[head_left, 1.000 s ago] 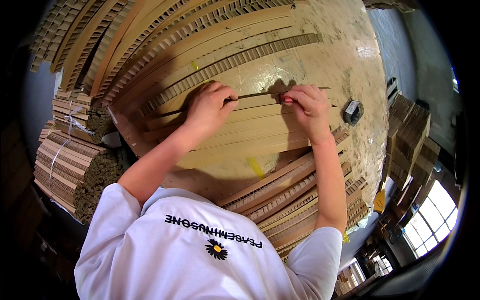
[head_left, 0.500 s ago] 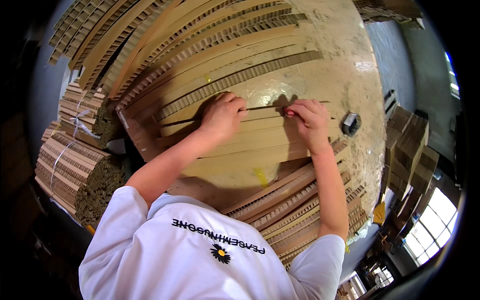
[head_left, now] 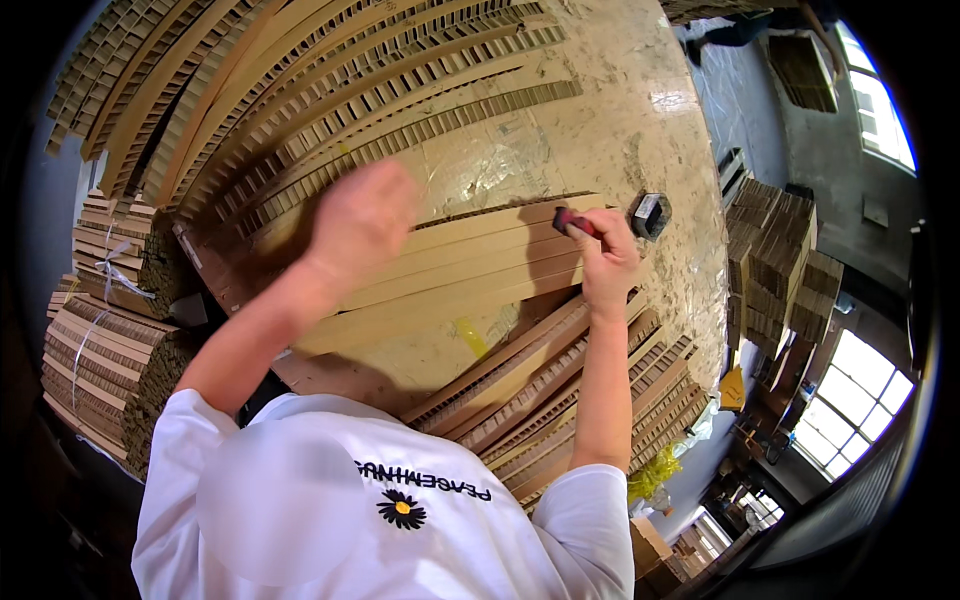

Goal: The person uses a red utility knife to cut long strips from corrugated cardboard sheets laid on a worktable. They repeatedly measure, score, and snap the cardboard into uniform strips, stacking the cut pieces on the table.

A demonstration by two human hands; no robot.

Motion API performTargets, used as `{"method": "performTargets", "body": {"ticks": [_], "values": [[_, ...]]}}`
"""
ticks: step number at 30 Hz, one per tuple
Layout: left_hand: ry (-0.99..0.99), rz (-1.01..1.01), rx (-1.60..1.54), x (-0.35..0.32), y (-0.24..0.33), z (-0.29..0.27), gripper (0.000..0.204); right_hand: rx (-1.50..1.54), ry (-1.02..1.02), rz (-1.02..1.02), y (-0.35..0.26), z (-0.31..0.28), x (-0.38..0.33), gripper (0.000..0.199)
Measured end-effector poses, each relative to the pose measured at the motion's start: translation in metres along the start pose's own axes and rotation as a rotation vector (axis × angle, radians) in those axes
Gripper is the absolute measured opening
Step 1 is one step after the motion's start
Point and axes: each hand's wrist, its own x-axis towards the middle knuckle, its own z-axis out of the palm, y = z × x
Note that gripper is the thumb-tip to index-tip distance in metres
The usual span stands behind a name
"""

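In my right hand point(head_left: 608, 258) is a small red-and-black tool point(head_left: 574, 221), gripped with the fingers closed round it; its exact kind is hard to make out. It sits above the right end of several flat tan cardboard strips point(head_left: 450, 262) laid side by side on the worktable point(head_left: 680, 150). My left hand point(head_left: 368, 215) hovers over or beside the left part of these strips, smeared by motion, so its fingers cannot be read. Just right of my right hand lies a dark, many-sided object point(head_left: 650, 216) with a pale label.
Rows of honeycomb cardboard strips point(head_left: 400, 70) cover the table's far left. More strips point(head_left: 560, 390) lie near me at the right. Tied cardboard bundles point(head_left: 100, 360) stand at the left, stacked cardboard point(head_left: 770, 250) at the right. Another person's dark-clothed leg point(head_left: 745, 28) shows at top right.
My left hand has lifted off the strips and swung left in a blur. My right hand has turned, showing the red-and-black tool more plainly. The whole view has shifted slightly.
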Motion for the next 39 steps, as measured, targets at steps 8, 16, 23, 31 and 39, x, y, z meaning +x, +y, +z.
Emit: {"method": "performTargets", "body": {"ticks": [8, 16, 23, 31, 39], "values": [[-0.120, -0.138, -0.061, -0.033, 0.005, 0.045, 0.010, -0.057, -0.310, -0.096, 0.011, 0.020, 0.017, 0.020], [-0.125, -0.164, -0.088, -0.032, 0.001, 0.040, 0.008, -0.098, -0.389, -0.127, 0.011, 0.026, 0.027, 0.022], [-0.184, -0.188, -0.080, -0.026, -0.001, 0.041, 0.009, -0.367, -0.301, -0.453, 0.011, 0.026, 0.035, 0.022], [-0.283, -0.422, -0.272, -0.021, 0.011, 0.052, 0.013, -0.398, -0.268, -0.379, 0.023, 0.017, 0.022, 0.020], [-0.257, -0.330, -0.102, -0.026, 0.006, 0.054, 0.012, -0.333, -0.260, -0.432, 0.025, 0.024, 0.027, 0.009]]}}
